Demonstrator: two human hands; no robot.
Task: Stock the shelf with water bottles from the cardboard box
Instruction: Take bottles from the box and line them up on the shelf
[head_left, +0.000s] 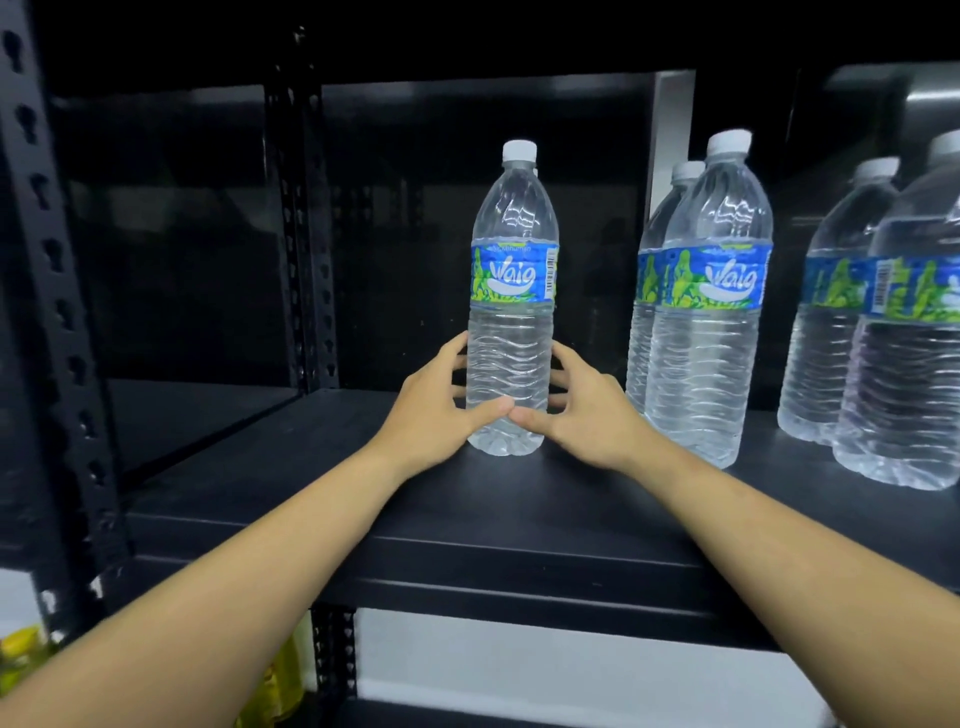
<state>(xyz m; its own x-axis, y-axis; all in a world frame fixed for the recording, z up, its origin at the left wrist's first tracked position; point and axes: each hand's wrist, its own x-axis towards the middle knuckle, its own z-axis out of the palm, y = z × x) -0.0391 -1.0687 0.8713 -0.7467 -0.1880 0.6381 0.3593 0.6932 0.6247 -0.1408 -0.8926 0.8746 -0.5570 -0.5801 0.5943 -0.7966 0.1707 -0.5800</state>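
Water bottle (511, 312) stands upright on shelf (260, 467), long axis 12-to-6, lower body gripped by left hand (436, 410) at its 9 o'clock and right hand (582, 410) at 3, equally near; stocked bottles (711, 322) apart toward 3 o'clock.

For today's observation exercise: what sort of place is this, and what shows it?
Probably a shop or stockroom: a black shelf on slotted uprights, rows of identical bottles, and left hand and right hand holding another bottle on it.
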